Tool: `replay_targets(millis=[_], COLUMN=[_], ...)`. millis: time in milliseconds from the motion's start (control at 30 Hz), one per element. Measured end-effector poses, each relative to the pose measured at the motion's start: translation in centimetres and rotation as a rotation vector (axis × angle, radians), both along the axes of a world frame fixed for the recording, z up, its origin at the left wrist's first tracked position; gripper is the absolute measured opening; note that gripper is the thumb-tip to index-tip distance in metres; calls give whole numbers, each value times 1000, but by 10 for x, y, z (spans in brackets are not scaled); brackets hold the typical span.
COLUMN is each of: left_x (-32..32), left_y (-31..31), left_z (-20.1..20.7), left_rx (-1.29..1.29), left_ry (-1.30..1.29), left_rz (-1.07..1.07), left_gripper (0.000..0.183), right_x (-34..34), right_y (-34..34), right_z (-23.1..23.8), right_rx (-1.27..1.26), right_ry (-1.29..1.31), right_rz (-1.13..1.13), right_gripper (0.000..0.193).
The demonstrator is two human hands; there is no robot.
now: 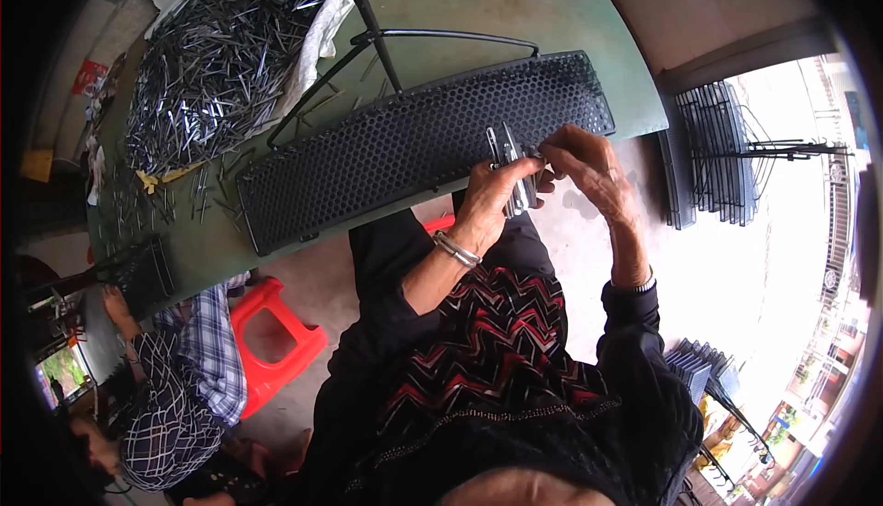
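The left hand [497, 193] is curled snugly round a bundle of thin, shiny silver metal strips [517, 191] at the near edge of a long black metal panel [395, 152] honeycombed with holes. The right hand [593, 166] bunches its fingertips at the bundle; whether they grip a strip, I can't tell. Separating strips seems underway, calling for a fine pinch.
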State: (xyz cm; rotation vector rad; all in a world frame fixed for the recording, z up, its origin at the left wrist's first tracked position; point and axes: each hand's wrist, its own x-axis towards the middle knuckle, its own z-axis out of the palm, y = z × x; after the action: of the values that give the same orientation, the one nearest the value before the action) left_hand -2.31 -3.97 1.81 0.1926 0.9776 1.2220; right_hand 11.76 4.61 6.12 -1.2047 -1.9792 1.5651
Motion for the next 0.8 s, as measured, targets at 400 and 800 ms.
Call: replay_targets(millis=[400,800], left_x=[4,9], left_y=[1,0], left_z=[-5,-9], left_rx=[4,30], left_ry=[72,-259], left_rz=[-33,-6], left_gripper=[24,23], right_x=[11,21], right_y=[4,56], right_z=[-3,-22], right_rx=[-43,554], right_ry=[32,143], right_rz=[13,-554], right_gripper=[17,10])
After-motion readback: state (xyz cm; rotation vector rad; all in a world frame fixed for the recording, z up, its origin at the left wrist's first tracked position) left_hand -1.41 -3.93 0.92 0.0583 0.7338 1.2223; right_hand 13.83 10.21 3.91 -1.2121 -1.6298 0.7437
